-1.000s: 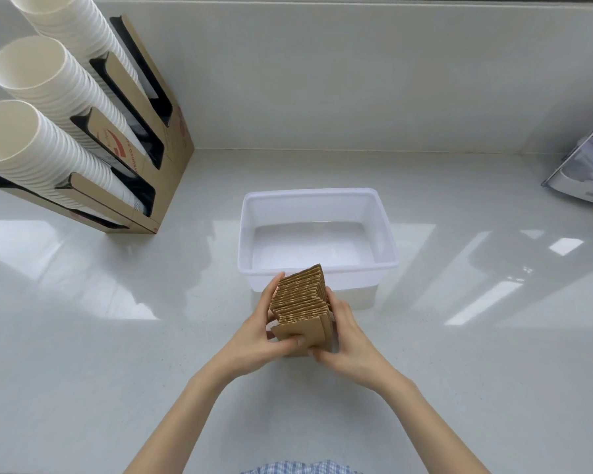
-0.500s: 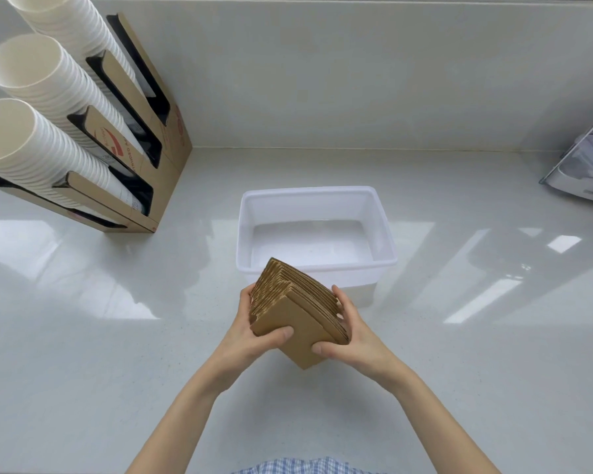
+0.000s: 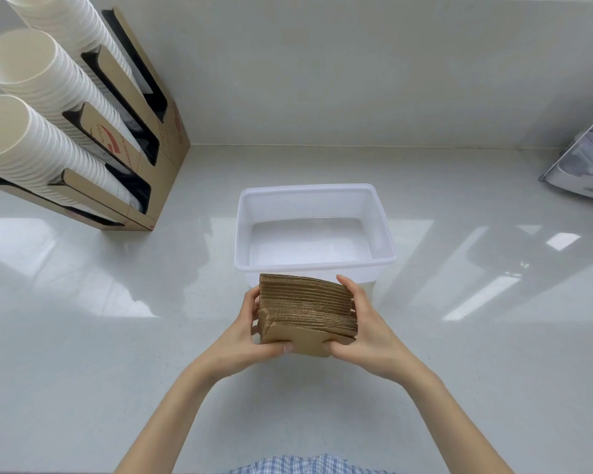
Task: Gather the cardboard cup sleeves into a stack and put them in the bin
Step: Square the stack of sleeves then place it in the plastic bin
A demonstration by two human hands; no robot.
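Note:
A thick stack of brown cardboard cup sleeves (image 3: 305, 307) is held between both hands just in front of the white plastic bin (image 3: 314, 191), above the counter. My left hand (image 3: 250, 331) grips the stack's left end, thumb underneath at the front. My right hand (image 3: 365, 328) clasps the right end, fingers wrapped over the back edge. The stack lies roughly level with its corrugated edges facing up. The bin stands behind it, nothing inside.
A cardboard cup dispenser (image 3: 144, 159) with three rows of white paper cups (image 3: 42, 77) leans at the back left. A clear acrylic stand (image 3: 586, 165) sits at the right edge. The glossy white counter (image 3: 117, 336) meets a wall behind the bin.
The stack was turned in my hands, from a tilted, corner-down pose to a level one with its edges up. It stays in front of the bin.

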